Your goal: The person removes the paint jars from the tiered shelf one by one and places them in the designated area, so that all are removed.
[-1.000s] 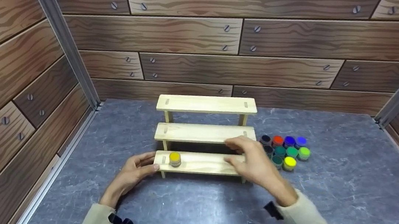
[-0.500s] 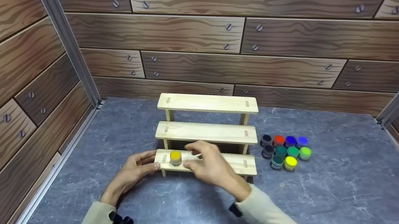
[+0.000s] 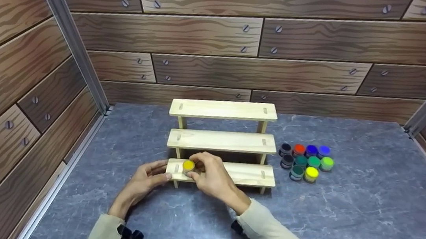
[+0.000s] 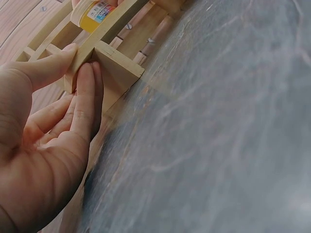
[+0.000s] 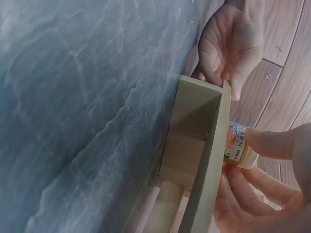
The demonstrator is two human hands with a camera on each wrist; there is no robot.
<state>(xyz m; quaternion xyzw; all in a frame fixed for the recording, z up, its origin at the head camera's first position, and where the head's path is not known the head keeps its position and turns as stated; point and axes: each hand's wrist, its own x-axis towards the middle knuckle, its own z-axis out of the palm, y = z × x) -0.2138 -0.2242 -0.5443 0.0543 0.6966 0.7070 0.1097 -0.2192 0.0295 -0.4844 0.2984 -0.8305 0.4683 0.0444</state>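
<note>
A three-step wooden stand (image 3: 222, 140) stands upright on the table. My left hand (image 3: 145, 180) grips the left end of its lowest step; in the left wrist view the thumb (image 4: 56, 65) lies along the top edge and fingers bend beneath. Near that end, a paint jar (image 3: 188, 166) with a yellow-orange lid sits on the step. My right hand (image 3: 212, 177) holds this jar from the right between thumb and fingers. A printed label shows on the clear jar (image 5: 236, 141) in the right wrist view, its base right at the board.
Right of the stand, several paint jars (image 3: 301, 161) stand grouped in rows, with black, red, blue, green and yellow lids. Wood-patterned walls (image 3: 205, 39) enclose the grey marbled table (image 3: 365, 214) at the back and sides.
My right hand has moved left along the lowest step, from its right end to the yellow-orange-lidded paint jar, and taken hold of it. The left hand keeps its place on the stand.
</note>
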